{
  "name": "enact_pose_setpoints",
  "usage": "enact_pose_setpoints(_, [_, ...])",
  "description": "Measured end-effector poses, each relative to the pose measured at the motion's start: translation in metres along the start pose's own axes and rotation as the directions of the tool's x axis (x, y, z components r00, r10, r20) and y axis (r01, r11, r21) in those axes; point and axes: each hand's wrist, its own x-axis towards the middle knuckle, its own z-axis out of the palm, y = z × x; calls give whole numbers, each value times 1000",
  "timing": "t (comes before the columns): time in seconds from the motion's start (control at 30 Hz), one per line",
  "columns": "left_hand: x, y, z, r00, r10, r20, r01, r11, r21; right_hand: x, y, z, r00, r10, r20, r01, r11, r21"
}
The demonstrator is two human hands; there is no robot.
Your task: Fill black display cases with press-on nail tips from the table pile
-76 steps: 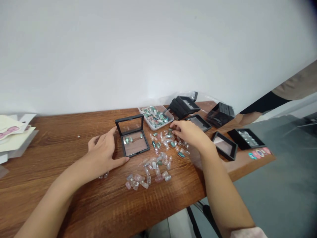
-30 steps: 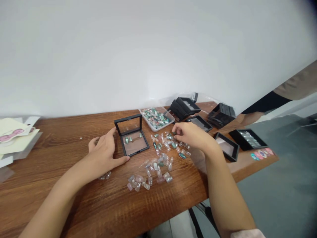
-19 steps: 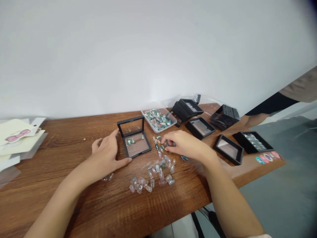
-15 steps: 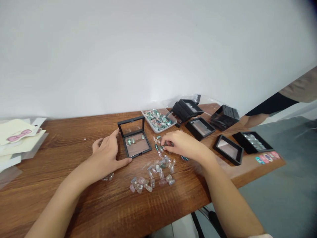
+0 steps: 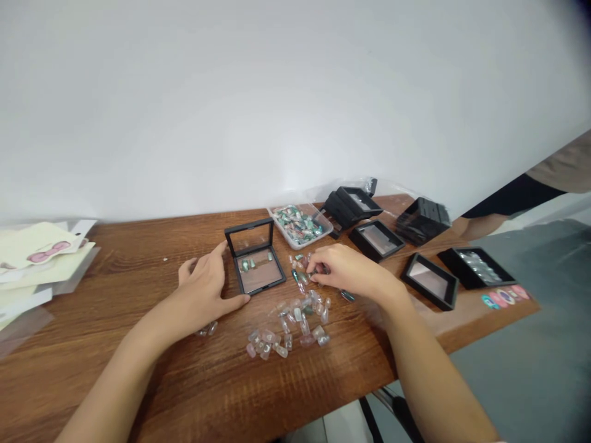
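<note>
A small black case [image 5: 261, 287] stands with its clear-windowed lid raised. Inside, several green false nails [image 5: 248, 264] sit in a row towards the back of its flat base. My left hand [image 5: 205, 284] braces the case from the left, index finger by the lid's side and thumb on the front left corner. Over a loose group of green and clear false nails [image 5: 299, 280], my right hand [image 5: 339, 267] has its thumb and fingers pinched together at the nails. What is between the fingertips is mostly hidden by the hand.
Clear and pinkish false nails [image 5: 268, 343] are scattered in front. Behind stands a plastic tub [image 5: 302, 227] full of nails. Black cases [image 5: 376, 239] and a filled black box [image 5: 478, 267] lie to the right. Paper cards [image 5: 39, 258] are stacked left. Another person's arm [image 5: 484, 226] shows at right.
The whole view has shifted slightly, so everything appears a little further right. My left hand stays at the case. My right hand remains pinched over the nails, with only slight finger movement.
</note>
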Motion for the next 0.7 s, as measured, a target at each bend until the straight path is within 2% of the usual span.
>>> enact_pose_setpoints(0.3, [0,6,-6,998,-38,48,40,999,-37,0,-9,4,998,6,-66,-18,982,-187])
enact_pose_setpoints(0.6, [-1,6,-7,998,-40,53,43,997,-64,0,-14,4,995,-13,-96,-12,968,-249])
enact_pose_setpoints(0.7, [-3,8,-9,997,-31,75,36,997,-67,-1,-16,0,994,-28,-103,4,975,-224])
